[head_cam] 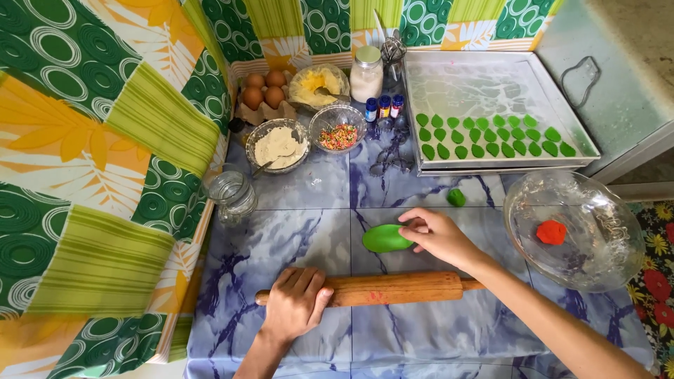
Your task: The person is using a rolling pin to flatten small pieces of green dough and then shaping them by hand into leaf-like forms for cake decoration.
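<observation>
Hands first: the left hand (295, 303) lies palm-down over the left end of the wooden rolling pin (382, 288), fingers curled loosely on it. The right hand (437, 236) pinches the right edge of the flattened green dough (385, 238) at frame centre on the marbled bench (295, 238). The dough looks soft, light and easily torn; lifting by a broad edge seems safest. Above sits a tray (583, 140) of green cut-outs; at right, a glass bowl (618, 210) holds red dough (551, 232). The pin's right handle is hidden behind the forearm.
</observation>
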